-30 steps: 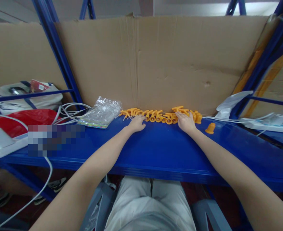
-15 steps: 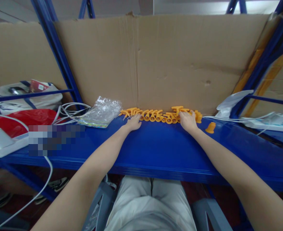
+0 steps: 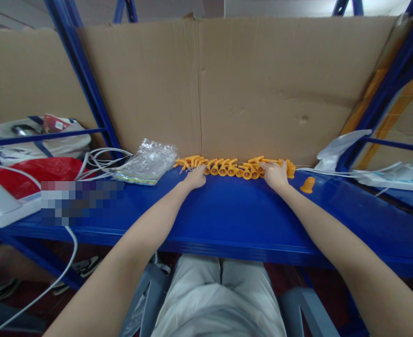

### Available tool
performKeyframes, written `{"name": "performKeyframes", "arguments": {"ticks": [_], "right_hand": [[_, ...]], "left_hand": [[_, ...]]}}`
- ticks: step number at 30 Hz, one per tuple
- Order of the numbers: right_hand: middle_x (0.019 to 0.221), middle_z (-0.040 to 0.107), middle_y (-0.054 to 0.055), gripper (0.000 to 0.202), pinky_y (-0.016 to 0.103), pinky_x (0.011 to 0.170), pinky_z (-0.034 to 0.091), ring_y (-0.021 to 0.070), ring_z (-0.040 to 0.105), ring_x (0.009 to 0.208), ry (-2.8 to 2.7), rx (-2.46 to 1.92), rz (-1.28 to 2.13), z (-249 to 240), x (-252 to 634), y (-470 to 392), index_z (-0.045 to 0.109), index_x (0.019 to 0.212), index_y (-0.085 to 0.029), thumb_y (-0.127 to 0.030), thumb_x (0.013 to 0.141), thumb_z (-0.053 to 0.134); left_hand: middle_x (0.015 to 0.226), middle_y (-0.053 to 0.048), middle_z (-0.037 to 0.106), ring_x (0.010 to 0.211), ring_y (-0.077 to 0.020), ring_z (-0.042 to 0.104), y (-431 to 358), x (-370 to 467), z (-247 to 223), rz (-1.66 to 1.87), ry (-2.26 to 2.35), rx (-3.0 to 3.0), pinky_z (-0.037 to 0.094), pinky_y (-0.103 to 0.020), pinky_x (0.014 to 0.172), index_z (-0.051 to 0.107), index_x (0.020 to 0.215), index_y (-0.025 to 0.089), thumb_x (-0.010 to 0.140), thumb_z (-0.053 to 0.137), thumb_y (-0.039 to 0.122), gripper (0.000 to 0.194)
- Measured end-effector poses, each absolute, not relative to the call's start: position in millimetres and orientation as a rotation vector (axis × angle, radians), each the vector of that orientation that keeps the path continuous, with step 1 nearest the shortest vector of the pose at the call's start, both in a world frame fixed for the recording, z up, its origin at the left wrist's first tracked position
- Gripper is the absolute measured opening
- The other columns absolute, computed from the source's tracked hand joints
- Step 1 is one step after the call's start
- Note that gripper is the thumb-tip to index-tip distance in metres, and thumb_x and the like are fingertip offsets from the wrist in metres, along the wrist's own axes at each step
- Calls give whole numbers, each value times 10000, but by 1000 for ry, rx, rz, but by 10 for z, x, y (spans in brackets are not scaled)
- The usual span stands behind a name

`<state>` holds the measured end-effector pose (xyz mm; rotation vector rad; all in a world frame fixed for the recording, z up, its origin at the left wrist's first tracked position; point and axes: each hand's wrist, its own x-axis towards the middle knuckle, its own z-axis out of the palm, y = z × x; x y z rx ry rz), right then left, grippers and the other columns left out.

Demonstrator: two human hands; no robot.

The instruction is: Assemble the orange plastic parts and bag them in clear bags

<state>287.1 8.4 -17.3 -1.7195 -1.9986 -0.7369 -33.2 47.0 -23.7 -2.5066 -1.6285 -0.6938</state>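
A row of orange plastic pieces with flared, bell-like ends (image 3: pixel 231 169) lies along the cardboard at the back of the blue shelf. At its left end, more orange pieces with small chains (image 3: pixel 187 163) lie bunched together. My left hand (image 3: pixel 195 177) rests palm down beside this bunch, fingers reaching forward against the pieces and nothing seen in its grasp. Toward the right end, my right hand (image 3: pixel 277 175) touches the row with its fingers extended; some fingertips are hidden among the pieces. One orange cup-shaped piece (image 3: pixel 307 185) stands apart, right of that hand.
A clear plastic bag (image 3: pixel 146 161) lies left of the row. White cables (image 3: pixel 104 153), a red bag (image 3: pixel 48 174) and a power strip (image 3: pixel 13 210) crowd the left side. Cardboard (image 3: pixel 262 89) closes off the back; another white strip (image 3: pixel 395 182) lies at right.
The orange piece near my right hand has come down lower onto the row, and that hand's fingers look more extended. My left hand has barely moved.
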Motion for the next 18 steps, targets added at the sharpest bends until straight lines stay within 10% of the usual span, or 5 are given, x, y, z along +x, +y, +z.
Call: {"name": "performKeyframes", "arguments": {"ticks": [11,18], "right_hand": [[1293,637,184,521,640,1062,232,318,551,1227,-1998,-1749,-771,-198,2783,23,576,1341,-123,-109,871,351],[1304,625,202,503,649,1061,233,323,546,1227,-1977,-1713,-755,-231,2776,37,575,1317,-99,-125,866,352]], "left_hand": [[1107,-120,709,1125,-263,642,555,-360,-251,-679,-1604,-2436,471,-366,1033,658,1053,163,740,479,71,372],[1298,-137,644,1236,-256,586,556,-336,-290,-669,-1645,-2485,448,-350,1063,623,1223,145,715,468,31,543]]}}
